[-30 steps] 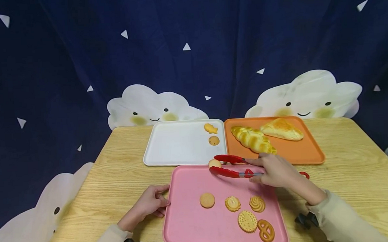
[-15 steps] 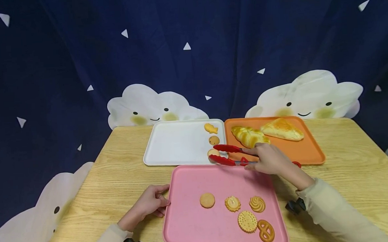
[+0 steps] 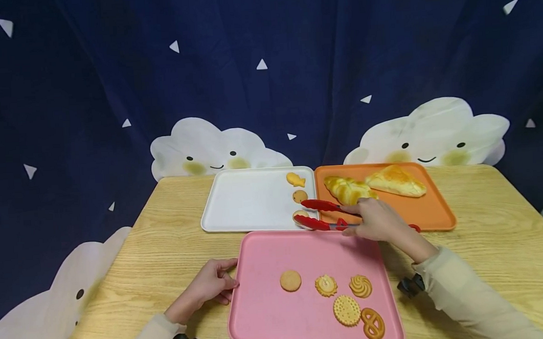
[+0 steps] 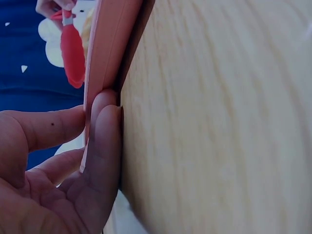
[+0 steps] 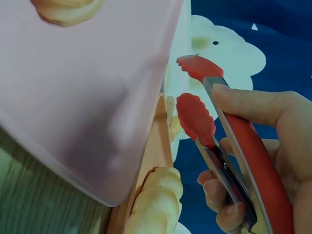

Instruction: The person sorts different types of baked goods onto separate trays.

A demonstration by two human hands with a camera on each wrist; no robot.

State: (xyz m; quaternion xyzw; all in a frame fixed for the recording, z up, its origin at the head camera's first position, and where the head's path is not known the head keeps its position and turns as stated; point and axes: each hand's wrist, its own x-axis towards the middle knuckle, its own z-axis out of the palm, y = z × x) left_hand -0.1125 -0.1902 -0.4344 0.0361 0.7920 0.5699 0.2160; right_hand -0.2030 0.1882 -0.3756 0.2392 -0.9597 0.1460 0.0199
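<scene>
My right hand grips red-tipped tongs. Their tips stand apart over the near right corner of the white tray. A round pale cookie lies there, partly covered by the lower tip. In the right wrist view the spread tongs show nothing between them. Behind that cookie are a speckled round cookie and a fish-shaped cracker. With thumb and fingers, my left hand pinches the left rim of the pink tray; the left wrist view shows the rim between them.
On the pink tray lie a plain round cookie, a scalloped cookie, a swirl cookie, a dotted cracker and a pretzel. An orange tray bears a braided bread and a triangular pastry.
The tongs carried the pale cookie from the pink tray's far edge to the white tray. The tips have since shifted slightly right and spread a little. The left hand stayed in place.
</scene>
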